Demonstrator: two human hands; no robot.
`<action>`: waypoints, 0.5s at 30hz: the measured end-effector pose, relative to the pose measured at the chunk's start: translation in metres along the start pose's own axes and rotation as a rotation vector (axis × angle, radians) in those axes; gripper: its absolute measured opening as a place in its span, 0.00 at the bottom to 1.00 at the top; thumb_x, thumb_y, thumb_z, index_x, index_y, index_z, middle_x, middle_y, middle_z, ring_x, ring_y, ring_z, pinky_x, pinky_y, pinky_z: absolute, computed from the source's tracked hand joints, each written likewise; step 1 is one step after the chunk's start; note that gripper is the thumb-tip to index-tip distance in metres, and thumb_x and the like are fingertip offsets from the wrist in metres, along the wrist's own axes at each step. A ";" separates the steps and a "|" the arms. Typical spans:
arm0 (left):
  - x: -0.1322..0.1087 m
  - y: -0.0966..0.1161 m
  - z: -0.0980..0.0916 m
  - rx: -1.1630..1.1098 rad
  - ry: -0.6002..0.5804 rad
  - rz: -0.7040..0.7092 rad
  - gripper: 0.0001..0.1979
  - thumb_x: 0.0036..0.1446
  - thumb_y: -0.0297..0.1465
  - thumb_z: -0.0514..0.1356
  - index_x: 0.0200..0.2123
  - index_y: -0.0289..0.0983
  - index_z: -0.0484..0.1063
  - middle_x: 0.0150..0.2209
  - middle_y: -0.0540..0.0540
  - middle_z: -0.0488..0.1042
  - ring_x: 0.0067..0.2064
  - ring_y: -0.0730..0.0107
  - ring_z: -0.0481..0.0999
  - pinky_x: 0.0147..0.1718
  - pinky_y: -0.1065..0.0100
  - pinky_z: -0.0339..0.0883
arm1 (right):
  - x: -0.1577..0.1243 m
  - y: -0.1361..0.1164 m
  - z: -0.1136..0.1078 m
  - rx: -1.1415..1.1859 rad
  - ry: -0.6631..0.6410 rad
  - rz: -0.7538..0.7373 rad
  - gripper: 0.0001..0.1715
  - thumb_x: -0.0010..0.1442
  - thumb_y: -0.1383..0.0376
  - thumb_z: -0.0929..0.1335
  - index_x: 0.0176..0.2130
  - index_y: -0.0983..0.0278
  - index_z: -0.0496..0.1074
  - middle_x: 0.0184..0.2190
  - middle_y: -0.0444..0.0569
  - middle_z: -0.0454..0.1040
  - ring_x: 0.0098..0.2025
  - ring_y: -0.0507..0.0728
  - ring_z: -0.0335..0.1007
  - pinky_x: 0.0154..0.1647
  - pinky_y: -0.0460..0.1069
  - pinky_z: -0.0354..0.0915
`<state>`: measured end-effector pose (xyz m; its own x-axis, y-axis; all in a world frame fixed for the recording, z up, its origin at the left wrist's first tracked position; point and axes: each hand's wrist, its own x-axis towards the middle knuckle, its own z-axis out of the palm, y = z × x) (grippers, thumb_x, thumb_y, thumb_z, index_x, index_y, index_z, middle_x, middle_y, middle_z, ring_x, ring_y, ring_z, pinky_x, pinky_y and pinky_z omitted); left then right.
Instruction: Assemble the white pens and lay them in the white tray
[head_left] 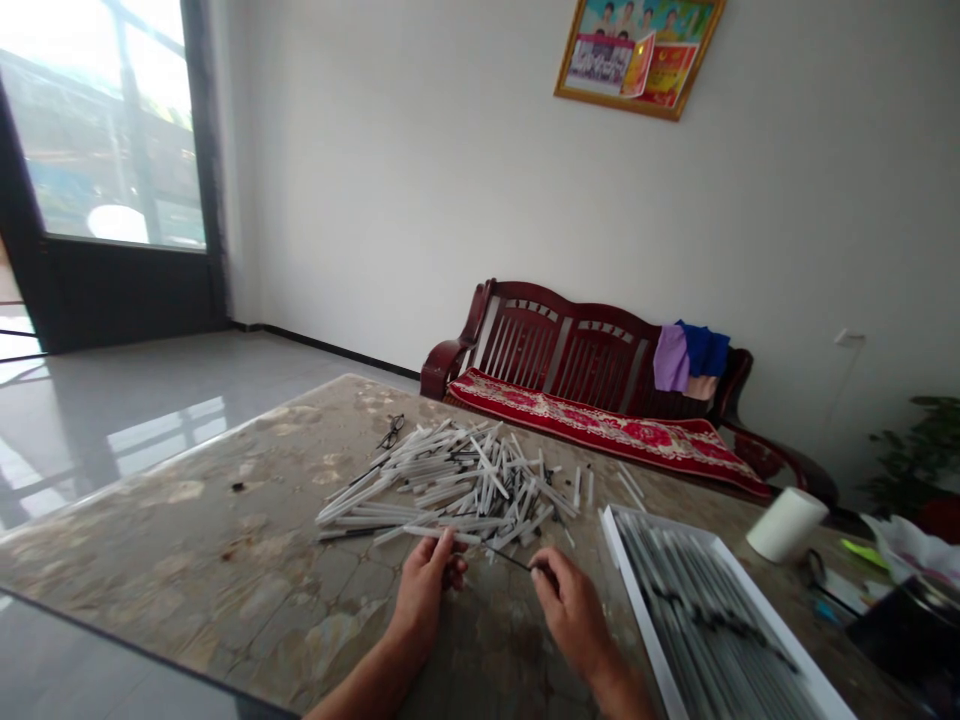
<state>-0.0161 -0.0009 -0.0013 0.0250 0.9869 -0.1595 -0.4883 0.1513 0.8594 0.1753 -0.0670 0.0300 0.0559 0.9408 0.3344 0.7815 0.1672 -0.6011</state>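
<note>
My left hand [426, 582] pinches a white plastic tube [463, 538] between thumb and fingers, at the near edge of a loose pile. My right hand [571, 603] is closed on the end of a thin black stick [511, 559]. The stick's far tip meets the tube's right end; whether it is inside I cannot tell. Beyond both hands lies a heap of white tubes [431, 470], with dark sticks showing among them. To the right of my right hand is a white shallow box [616, 545] holding rows of long, greyish tubes with dark parts across the middle.
A stone-patterned table [300, 600] bears everything. Dark glasses [391, 431] lie behind the heap. At the right stand a white roll [787, 524], a dark container [911, 625] and a crumpled white bag [900, 548]. A wooden bench [551, 350] stands behind the table.
</note>
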 end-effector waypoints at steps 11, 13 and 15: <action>-0.002 0.002 0.002 0.030 -0.041 0.003 0.25 0.41 0.52 0.67 0.25 0.35 0.72 0.21 0.51 0.73 0.20 0.76 0.68 0.19 0.74 0.60 | -0.007 -0.007 0.010 0.153 0.104 -0.005 0.09 0.61 0.63 0.62 0.33 0.62 0.70 0.27 0.44 0.72 0.30 0.54 0.68 0.32 0.45 0.61; -0.002 0.000 0.002 0.057 -0.073 0.016 0.25 0.41 0.52 0.67 0.25 0.35 0.72 0.21 0.51 0.73 0.20 0.76 0.68 0.18 0.74 0.60 | -0.007 -0.006 0.009 0.118 0.115 -0.033 0.08 0.62 0.65 0.62 0.34 0.62 0.70 0.28 0.45 0.72 0.31 0.54 0.69 0.33 0.45 0.61; -0.002 -0.002 0.002 0.082 -0.117 0.027 0.24 0.41 0.52 0.67 0.26 0.35 0.72 0.22 0.51 0.73 0.20 0.76 0.68 0.18 0.75 0.59 | -0.006 -0.006 0.007 0.082 0.125 -0.072 0.08 0.61 0.66 0.63 0.34 0.61 0.71 0.29 0.45 0.73 0.33 0.54 0.70 0.35 0.45 0.61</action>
<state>-0.0135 -0.0027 -0.0016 0.1166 0.9898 -0.0820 -0.4170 0.1237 0.9004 0.1663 -0.0718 0.0264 0.0828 0.8824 0.4632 0.7332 0.2608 -0.6280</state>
